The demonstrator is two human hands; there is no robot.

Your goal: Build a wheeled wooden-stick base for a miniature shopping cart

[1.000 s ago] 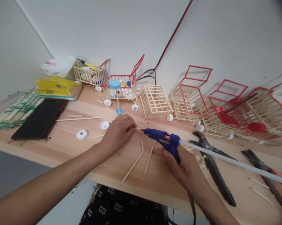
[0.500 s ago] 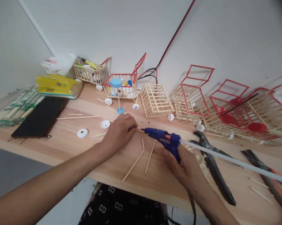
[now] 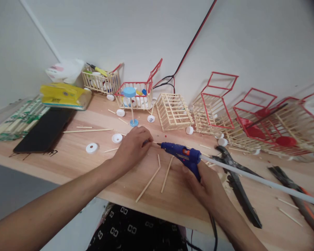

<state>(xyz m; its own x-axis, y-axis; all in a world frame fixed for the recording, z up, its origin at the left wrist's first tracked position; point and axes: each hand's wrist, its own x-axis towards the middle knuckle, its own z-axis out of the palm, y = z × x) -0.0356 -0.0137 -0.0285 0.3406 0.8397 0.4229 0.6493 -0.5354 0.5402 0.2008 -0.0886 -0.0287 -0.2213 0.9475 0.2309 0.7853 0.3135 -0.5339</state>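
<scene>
My right hand (image 3: 207, 186) grips a blue hot glue gun (image 3: 181, 155) with a white glue stick (image 3: 256, 177) sticking out behind it. Its nozzle points left at a small piece pinched under my left hand (image 3: 132, 148), which rests fingers-down on the wooden table (image 3: 68, 162); a bit of blue and a thin stick end show at the fingertips, the rest is hidden. Three loose wooden sticks (image 3: 151, 177) lie just in front of both hands.
Stick-built carts with red frames (image 3: 216, 104) line the wall, beside a plain stick basket (image 3: 172, 111). A blue cap-and-stick stand (image 3: 131, 106), white caps (image 3: 91, 148), a black phone (image 3: 43, 130), a yellow pack (image 3: 64, 96) and black pliers (image 3: 236, 184) lie about.
Hardly anything has changed: both hands hold their places, and the view has shifted very slightly.
</scene>
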